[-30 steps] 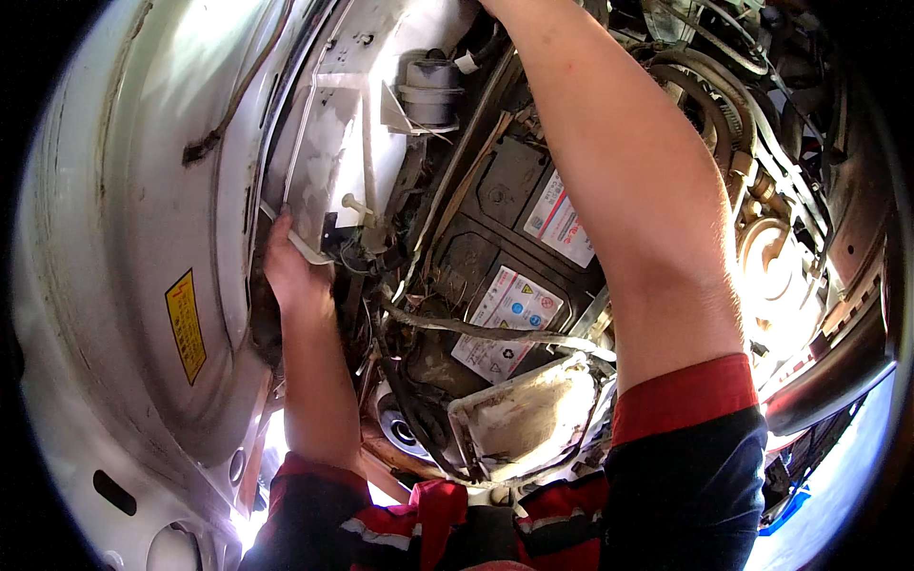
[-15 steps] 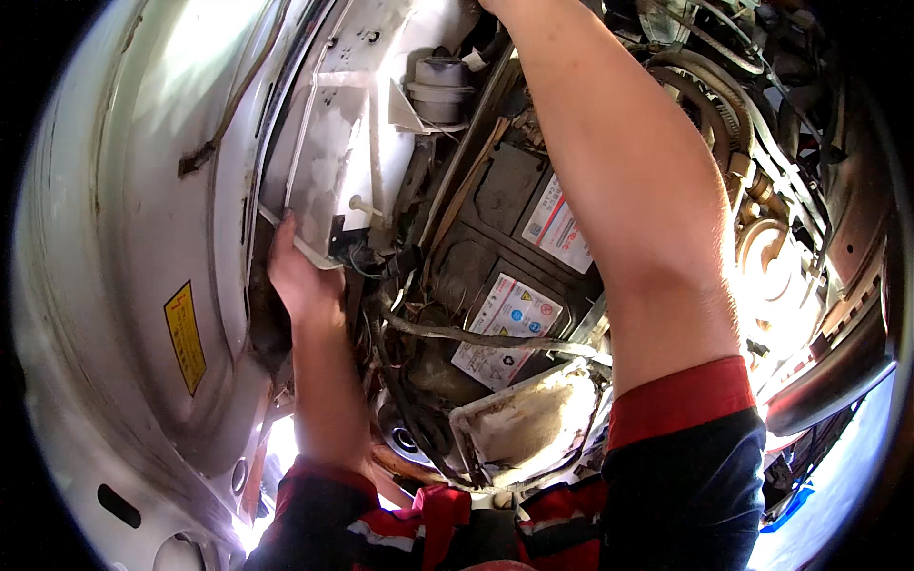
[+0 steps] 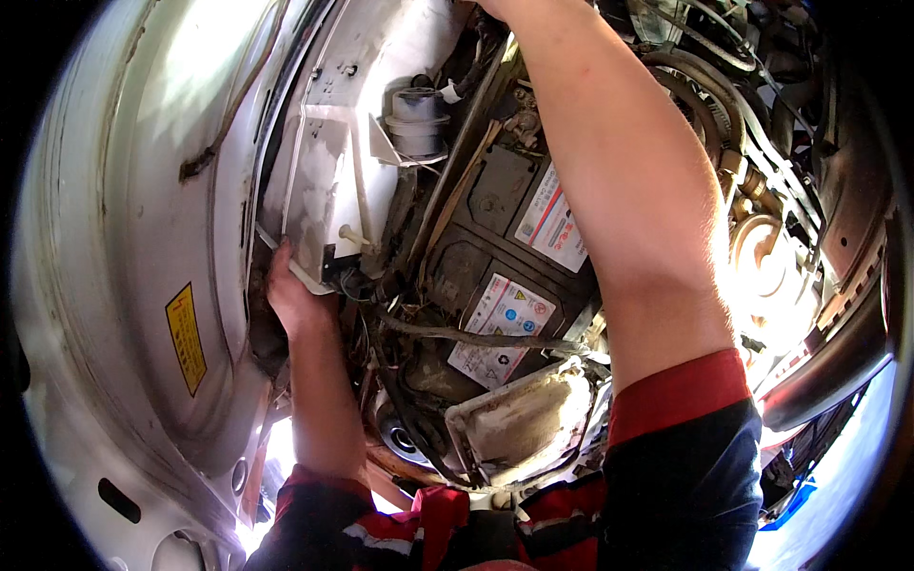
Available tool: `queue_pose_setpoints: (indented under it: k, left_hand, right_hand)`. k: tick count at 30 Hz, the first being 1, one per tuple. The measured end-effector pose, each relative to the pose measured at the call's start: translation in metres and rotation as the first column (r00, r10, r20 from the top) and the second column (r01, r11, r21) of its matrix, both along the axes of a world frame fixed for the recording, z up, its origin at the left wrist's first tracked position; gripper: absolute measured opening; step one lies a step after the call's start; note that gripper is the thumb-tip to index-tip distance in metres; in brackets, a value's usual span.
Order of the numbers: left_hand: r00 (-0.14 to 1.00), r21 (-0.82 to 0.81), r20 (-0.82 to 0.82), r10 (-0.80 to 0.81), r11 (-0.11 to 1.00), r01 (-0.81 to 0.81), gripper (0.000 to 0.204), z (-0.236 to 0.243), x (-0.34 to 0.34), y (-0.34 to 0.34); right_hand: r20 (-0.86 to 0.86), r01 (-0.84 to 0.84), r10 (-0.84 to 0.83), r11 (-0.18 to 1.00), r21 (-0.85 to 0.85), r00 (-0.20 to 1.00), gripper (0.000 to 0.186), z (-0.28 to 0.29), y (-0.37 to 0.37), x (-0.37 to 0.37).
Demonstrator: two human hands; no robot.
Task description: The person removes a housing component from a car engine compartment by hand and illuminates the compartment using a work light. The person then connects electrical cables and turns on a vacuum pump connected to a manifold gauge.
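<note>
A long pale plastic housing (image 3: 328, 176), which looks like the back of a headlight, lies along the front edge of the engine bay. On it stand a grey cylindrical cap (image 3: 417, 124) and a small white adjuster knob (image 3: 352, 234). My left hand (image 3: 301, 297) grips the housing's near end, thumb on top and the other fingers hidden beneath. A black connector with wires (image 3: 350, 278) sits just beside that hand. My right arm reaches across the bay to the housing's far end. Only the edge of my right hand (image 3: 493, 6) shows at the top; its fingers are out of sight.
A black battery (image 3: 490, 205) with white labels lies under my right forearm. A cable (image 3: 476, 337) crosses its near side, by a dirty whitish reservoir (image 3: 524, 419). Hoses (image 3: 709, 95) fill the far right. A white body panel (image 3: 133, 238) with a yellow sticker (image 3: 186, 338) borders the left.
The housing has shifted slightly toward me and left, its cylindrical cap moving with it. My left hand has come a little nearer with its grip kept.
</note>
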State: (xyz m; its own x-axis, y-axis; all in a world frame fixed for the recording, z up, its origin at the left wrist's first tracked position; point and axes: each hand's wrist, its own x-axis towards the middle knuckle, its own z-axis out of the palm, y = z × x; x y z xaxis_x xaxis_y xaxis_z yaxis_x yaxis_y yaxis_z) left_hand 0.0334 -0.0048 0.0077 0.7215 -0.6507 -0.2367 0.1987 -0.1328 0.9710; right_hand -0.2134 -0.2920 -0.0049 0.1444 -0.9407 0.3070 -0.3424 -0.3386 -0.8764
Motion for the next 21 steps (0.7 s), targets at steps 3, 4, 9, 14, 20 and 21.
queue_pose_setpoints:
  k: [3,4,9,14,20,21]
  left_hand:
    - [0.997,-0.017,-0.028,-0.068,0.998,0.067,0.041,-0.014,-0.020,-0.016]
    - [0.994,-0.024,0.009,-0.107,0.994,0.107,0.040,-0.017,-0.005,-0.011]
    - [0.998,0.011,0.070,-0.011,1.000,0.010,0.039,0.000,-0.015,-0.016]
    - [0.986,-0.086,0.018,-0.163,0.983,0.164,0.038,-0.008,-0.004,-0.041]
    - [0.983,-0.094,0.023,-0.184,0.978,0.185,0.038,-0.004,-0.006,-0.037]
    - [0.993,-0.029,0.059,-0.098,0.995,0.100,0.039,-0.004,-0.005,-0.030]
  right_hand:
    - [-0.303,-0.213,0.075,0.865,-0.455,0.950,0.020,-0.066,-0.087,-0.025]
    - [-0.294,-0.220,0.087,0.862,-0.458,0.952,0.020,-0.065,-0.085,-0.016]
    - [-0.513,-0.031,-0.168,0.933,-0.357,0.842,0.024,-0.010,-0.023,-0.011]
    - [-0.304,0.164,-0.191,0.980,-0.113,0.933,0.031,0.014,0.011,-0.027]
    - [-0.264,0.039,-0.107,0.967,-0.251,0.959,0.033,-0.008,-0.008,-0.021]
    - [-0.129,0.069,-0.078,0.995,-0.073,0.989,0.033,0.001,0.004,-0.023]
